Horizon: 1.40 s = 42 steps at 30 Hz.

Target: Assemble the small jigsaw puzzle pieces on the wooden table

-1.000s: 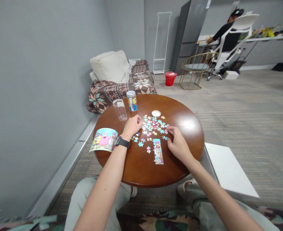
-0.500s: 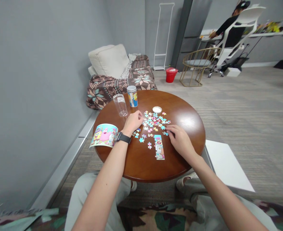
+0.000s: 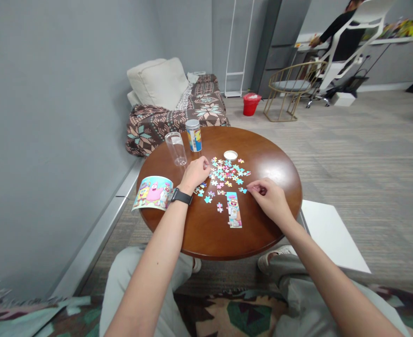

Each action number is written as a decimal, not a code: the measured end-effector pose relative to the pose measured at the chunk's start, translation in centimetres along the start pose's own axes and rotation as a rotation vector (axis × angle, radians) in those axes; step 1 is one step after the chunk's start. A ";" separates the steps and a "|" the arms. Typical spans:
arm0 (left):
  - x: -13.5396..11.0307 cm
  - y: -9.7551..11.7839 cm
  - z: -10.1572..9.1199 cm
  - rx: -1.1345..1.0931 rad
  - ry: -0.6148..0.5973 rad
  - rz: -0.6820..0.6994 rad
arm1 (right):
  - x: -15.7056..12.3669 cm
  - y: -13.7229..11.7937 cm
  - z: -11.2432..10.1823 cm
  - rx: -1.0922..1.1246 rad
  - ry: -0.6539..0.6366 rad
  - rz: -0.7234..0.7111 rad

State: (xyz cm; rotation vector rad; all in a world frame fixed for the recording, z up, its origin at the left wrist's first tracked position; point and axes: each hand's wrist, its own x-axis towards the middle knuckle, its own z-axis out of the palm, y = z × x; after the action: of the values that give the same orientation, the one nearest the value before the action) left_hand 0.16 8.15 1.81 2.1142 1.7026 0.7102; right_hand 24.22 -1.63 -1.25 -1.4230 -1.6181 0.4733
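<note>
Loose jigsaw puzzle pieces (image 3: 227,171) are spread over the middle of the round brown table. My left hand (image 3: 196,172), with a black watch at the wrist, rests at the pile's left edge. Its fingers are curled together, and what they hold, if anything, is hidden. On the right, my right hand (image 3: 269,199) pinches a small reddish puzzle piece (image 3: 254,188) between thumb and fingertips. An assembled puzzle strip (image 3: 233,210) with a cartoon figure lies between my hands, closer to me. A curled picture sheet (image 3: 153,193) showing cartoon characters lies left of my left wrist.
Behind my left hand stand a clear glass (image 3: 176,149) and a printed can (image 3: 194,136). A round lid (image 3: 231,155) lies beyond the pieces. Further off are a covered sofa (image 3: 178,121), a red bin (image 3: 251,105), a gold-framed chair (image 3: 292,85) and a seated person (image 3: 340,32).
My right hand has drawn slightly right, away from the pile, and its fingers have closed into a pinch. My left hand stays by the pieces. The camera view has shifted slightly.
</note>
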 end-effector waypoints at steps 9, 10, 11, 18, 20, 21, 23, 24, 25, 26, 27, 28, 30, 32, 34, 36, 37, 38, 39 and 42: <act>-0.4 1.1 -0.7 -0.140 -0.151 0.189 | 0.0 -3.5 1.0 0.298 -0.455 0.043; -0.5 1.2 -0.6 -0.143 -0.174 0.207 | 0.2 -3.8 1.3 0.316 -0.486 0.037; -0.6 1.3 -0.5 -0.141 -0.188 0.220 | 0.4 -3.9 1.6 0.336 -0.506 0.033; -0.8 1.5 -0.2 -0.106 -0.139 0.273 | 0.9 -4.3 2.3 0.451 -0.603 0.073; -0.8 1.5 -0.2 -0.106 -0.138 0.279 | 0.7 -4.2 2.3 0.442 -0.610 0.072; -0.7 1.4 -0.2 -0.102 -0.138 0.283 | 0.5 -4.1 2.3 0.436 -0.605 0.066; -0.7 1.4 -0.1 -0.093 -0.135 0.291 | 0.3 -4.0 2.3 0.412 -0.584 0.045; -0.7 1.3 0.0 -0.088 -0.133 0.294 | 0.3 -3.9 2.3 0.395 -0.574 0.029; -0.7 1.3 0.0 -0.085 -0.132 0.296 | 0.2 -3.9 2.3 0.374 -0.566 0.011; -0.7 1.3 0.1 -0.083 -0.133 0.297 | 0.2 -3.8 2.3 0.352 -0.559 -0.007; -0.6 1.3 0.1 -0.081 -0.136 0.296 | 0.3 -3.8 2.2 0.329 -0.554 -0.023; -0.6 1.3 0.1 -0.080 -0.138 0.294 | 0.3 -3.8 2.2 0.306 -0.550 -0.037; -0.6 1.3 0.2 -0.080 -0.141 0.290 | 0.4 -3.9 2.2 0.271 -0.543 -0.057; -0.6 1.3 0.2 -0.087 -0.141 0.291 | 0.4 -4.0 2.1 0.256 -0.544 -0.068; -0.6 1.3 0.1 -0.097 -0.142 0.291 | 0.3 -4.1 2.1 0.244 -0.548 -0.075; -0.6 1.3 0.1 -0.102 -0.143 0.289 | 0.3 -4.2 2.0 0.221 -0.547 -0.087; -0.6 1.3 0.1 -0.102 -0.144 0.290 | 0.3 -4.2 2.0 0.205 -0.546 -0.095; -0.6 1.3 0.1 -0.100 -0.145 0.293 | 0.3 -4.2 2.0 0.191 -0.545 -0.103; -0.6 1.3 0.1 -0.099 -0.144 0.297 | 0.3 -4.2 1.9 0.181 -0.544 -0.110; -0.5 1.1 0.3 -0.096 -0.139 0.316 | 0.3 -4.1 1.9 0.165 -0.552 -0.142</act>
State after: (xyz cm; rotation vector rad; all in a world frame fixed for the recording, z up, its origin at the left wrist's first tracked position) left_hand 1.14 7.39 2.13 2.3296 1.2527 0.6948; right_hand 20.33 -1.88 1.01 -1.0970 -2.0398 0.9533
